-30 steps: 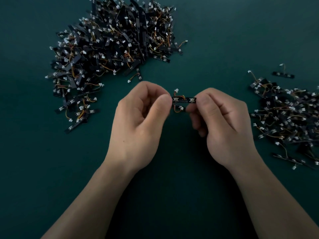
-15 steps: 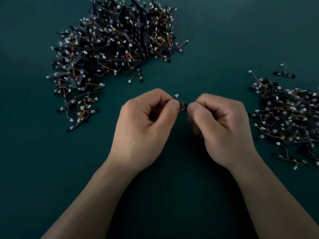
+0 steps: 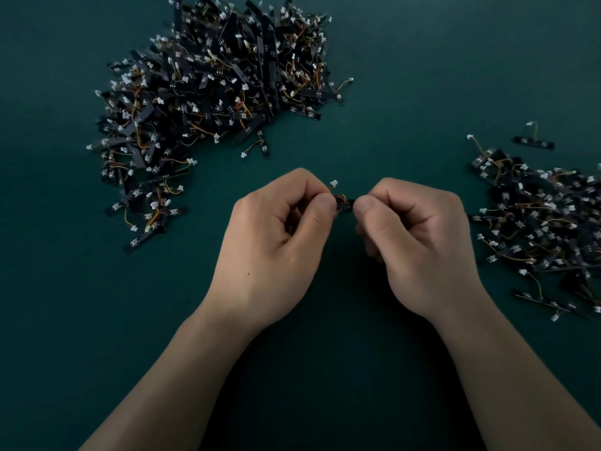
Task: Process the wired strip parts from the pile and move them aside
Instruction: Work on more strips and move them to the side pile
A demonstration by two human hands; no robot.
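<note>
Hands meet in the middle of the dark green table, and both hold one small wired strip part between them. The left hand is curled into a loose fist, and its grip is closed tight, with the thumb and a finger pinching the left end of the part. The right hand is curled the same way, and its grip is closed on the right end of the part. Only a short black bit of the part shows in the gap between the two thumbs. Thin orange and yellow wires loop up from it, and a little white plug sticks up just above the left thumb. The part is held up off the table, near the middle of the view. A big pile of the same black strips with wires and white plugs lies on the table at the far left, well apart from the hands. A smaller pile lies on the table at the right, near the right hand but not touching it. One lone strip sits by itself just behind the smaller pile.
</note>
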